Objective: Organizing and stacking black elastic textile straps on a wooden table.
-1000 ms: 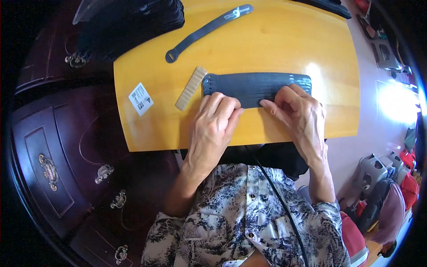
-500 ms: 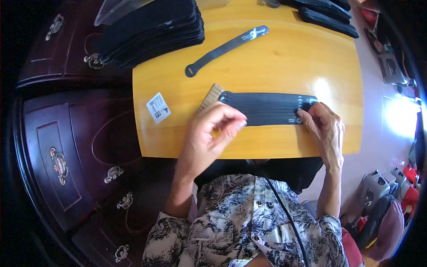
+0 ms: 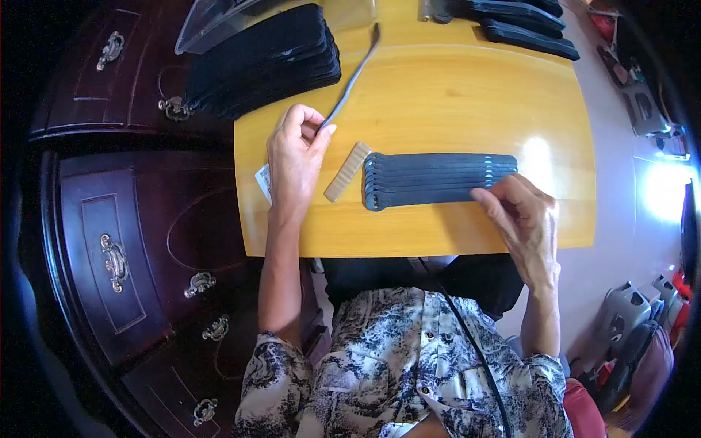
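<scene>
My left hand (image 3: 294, 153) pinches one end of a black strap (image 3: 353, 80), which slants up and away, seen edge-on. Several more black straps (image 3: 431, 179), each with a slotted round end at the left, lie overlapped in an even row on the yellow table. At the row's front right corner is my right hand (image 3: 524, 219), its thumb and fingers closed on the straps' ends, which it partly hides. Between the left hand and the row lies a small tan wood-grain strip (image 3: 347, 172). A white label card (image 3: 263, 182) is partly covered by my left hand.
A thick stack of black pieces (image 3: 266, 62) stands at the far left, beside a clear plastic box (image 3: 219, 22). More black pieces (image 3: 529, 36) are piled at the far right. Dark wooden drawers (image 3: 109, 263) flank the table (image 3: 467, 95) on the left.
My left hand has moved away from the row, to the far left, and taken hold of the loose strap, lifting its near end. The right hand stays at the row's right end.
</scene>
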A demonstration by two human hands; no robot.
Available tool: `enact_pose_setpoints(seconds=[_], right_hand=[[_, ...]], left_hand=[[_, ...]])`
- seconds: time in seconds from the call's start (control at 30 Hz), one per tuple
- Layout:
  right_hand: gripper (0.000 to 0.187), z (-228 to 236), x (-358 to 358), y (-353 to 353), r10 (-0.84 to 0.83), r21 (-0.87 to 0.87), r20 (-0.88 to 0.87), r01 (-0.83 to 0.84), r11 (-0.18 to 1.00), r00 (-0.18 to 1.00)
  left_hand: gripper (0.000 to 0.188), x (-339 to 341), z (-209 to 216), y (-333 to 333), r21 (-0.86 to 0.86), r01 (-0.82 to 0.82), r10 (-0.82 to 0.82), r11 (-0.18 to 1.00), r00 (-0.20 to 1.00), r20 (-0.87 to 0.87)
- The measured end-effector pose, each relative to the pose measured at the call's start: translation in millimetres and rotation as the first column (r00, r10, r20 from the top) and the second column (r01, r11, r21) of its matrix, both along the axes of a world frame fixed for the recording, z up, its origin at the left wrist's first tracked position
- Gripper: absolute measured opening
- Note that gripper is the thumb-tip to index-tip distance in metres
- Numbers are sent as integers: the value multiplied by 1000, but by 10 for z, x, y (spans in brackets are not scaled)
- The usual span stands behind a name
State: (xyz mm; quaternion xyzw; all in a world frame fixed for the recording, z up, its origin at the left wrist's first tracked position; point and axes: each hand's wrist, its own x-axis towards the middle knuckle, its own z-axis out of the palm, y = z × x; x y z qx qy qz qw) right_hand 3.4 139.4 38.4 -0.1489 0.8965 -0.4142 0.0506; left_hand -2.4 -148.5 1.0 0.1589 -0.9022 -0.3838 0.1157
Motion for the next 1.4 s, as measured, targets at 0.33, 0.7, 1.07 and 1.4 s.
enact_pose_setpoints(seconds=[0.33, 0.7, 1.07, 1.4], right_hand=[[12, -119, -75, -402, 45, -398, -34, -55, 916, 998], [9, -239, 67, -159, -1, -587, 70, 41, 809, 998], [9, -237, 125, 29, -126, -508, 122, 171, 844, 984], [12, -294, 146, 74, -128, -521, 240, 239, 819, 962]], left_hand=[[14, 295, 294, 821, 469, 79, -20, 880, 992, -128], [14, 423, 153, 1127, 718, 376, -330, 586, 920, -213], [12, 323, 117, 1245, 627, 465, -422, 625, 877, -230], [11, 302, 111, 1272, 609, 469, -436, 640, 874, -215]])
